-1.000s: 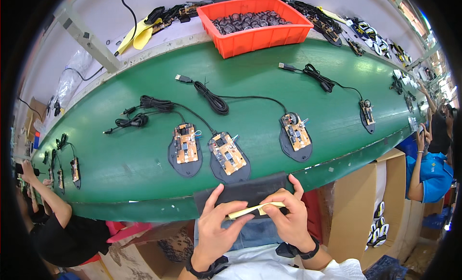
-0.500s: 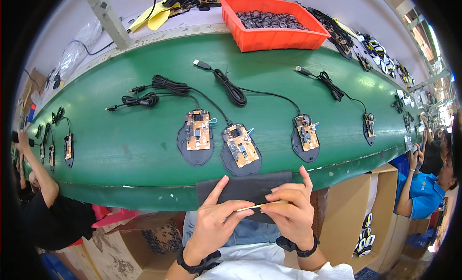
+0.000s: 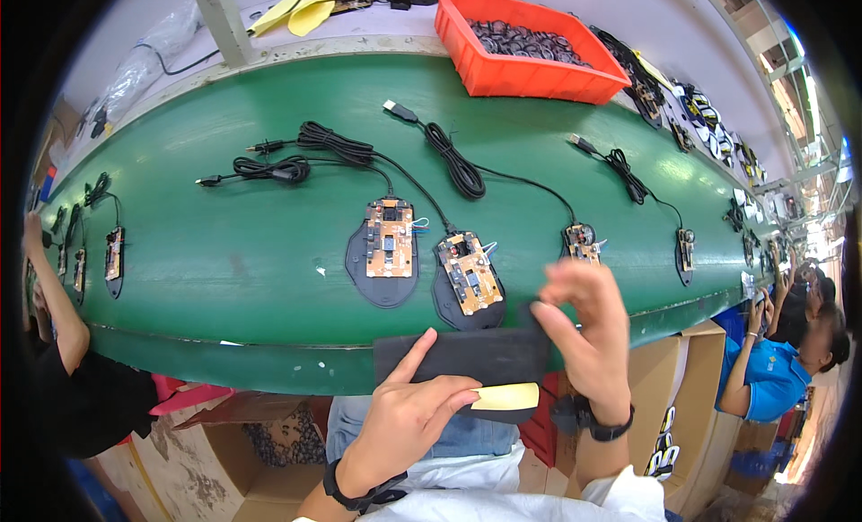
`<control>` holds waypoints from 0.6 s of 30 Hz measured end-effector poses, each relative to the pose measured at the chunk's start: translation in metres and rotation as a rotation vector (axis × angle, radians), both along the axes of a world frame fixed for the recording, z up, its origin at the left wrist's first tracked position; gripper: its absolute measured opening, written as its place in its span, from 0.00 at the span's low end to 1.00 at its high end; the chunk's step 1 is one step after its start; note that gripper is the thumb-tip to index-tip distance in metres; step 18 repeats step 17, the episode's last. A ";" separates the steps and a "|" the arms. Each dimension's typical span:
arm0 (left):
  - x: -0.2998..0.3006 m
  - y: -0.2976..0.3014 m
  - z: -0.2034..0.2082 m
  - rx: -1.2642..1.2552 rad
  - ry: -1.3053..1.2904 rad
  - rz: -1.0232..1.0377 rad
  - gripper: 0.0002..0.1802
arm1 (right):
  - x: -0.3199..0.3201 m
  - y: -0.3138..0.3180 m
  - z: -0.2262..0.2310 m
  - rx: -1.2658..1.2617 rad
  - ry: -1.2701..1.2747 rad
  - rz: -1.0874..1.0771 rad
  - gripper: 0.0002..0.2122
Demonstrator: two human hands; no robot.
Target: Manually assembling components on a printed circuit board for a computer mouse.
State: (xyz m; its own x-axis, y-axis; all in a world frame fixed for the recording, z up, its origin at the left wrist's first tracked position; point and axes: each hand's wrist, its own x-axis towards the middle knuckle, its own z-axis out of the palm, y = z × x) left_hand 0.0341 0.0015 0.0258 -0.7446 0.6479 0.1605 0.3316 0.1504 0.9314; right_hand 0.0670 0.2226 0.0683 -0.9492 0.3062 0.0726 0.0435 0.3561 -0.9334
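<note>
Low over a dark mat [image 3: 409, 353] at the belt's near edge, my left hand [image 3: 409, 414] pinches a pale yellow strip [image 3: 507, 396] between thumb and fingers, its index finger pointing up. My right hand [image 3: 588, 329] is raised off the strip, partly blurred, its thumb and fingertips close together by the mat's far right corner; whatever they hold is too unclear to name. Just beyond the hands lie open computer mouse bases with tan circuit boards and bundled black cables: a left one [image 3: 391, 244], a middle one [image 3: 471, 284] and a right one [image 3: 582, 240], partly hidden by my right hand.
A green conveyor belt [image 3: 242, 253] spans the view. An orange bin [image 3: 548, 78] of dark round parts stands beyond it. Another mouse base [image 3: 686, 253] lies farther right, several more far left. Co-workers sit at both sides; cardboard boxes [image 3: 664, 387] stand below the belt.
My right hand has left the strip and risen up and to the right, toward the right mouse base. The strip, still in my left hand, has turned its flat face into view.
</note>
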 end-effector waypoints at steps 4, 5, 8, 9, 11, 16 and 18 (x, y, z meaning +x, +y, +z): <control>-0.002 -0.002 0.001 0.001 -0.025 -0.012 0.05 | -0.037 -0.008 -0.011 0.060 -0.125 0.050 0.22; -0.002 -0.002 0.000 -0.006 0.003 -0.027 0.04 | -0.038 -0.009 -0.014 0.067 -0.132 0.046 0.22; -0.003 -0.002 -0.002 0.002 0.014 -0.016 0.05 | -0.044 -0.011 -0.023 0.132 -0.138 0.019 0.22; -0.001 -0.002 -0.002 0.016 -0.007 0.002 0.04 | -0.042 -0.011 -0.026 0.139 -0.147 0.012 0.22; -0.001 -0.003 -0.002 0.016 -0.007 -0.004 0.05 | -0.040 -0.011 -0.026 0.148 -0.163 0.007 0.22; -0.005 -0.007 0.000 0.013 -0.011 -0.037 0.04 | -0.041 -0.014 -0.020 0.230 -0.172 0.048 0.22; -0.006 -0.008 0.000 0.010 -0.010 -0.045 0.04 | -0.041 -0.015 -0.020 0.233 -0.174 0.048 0.22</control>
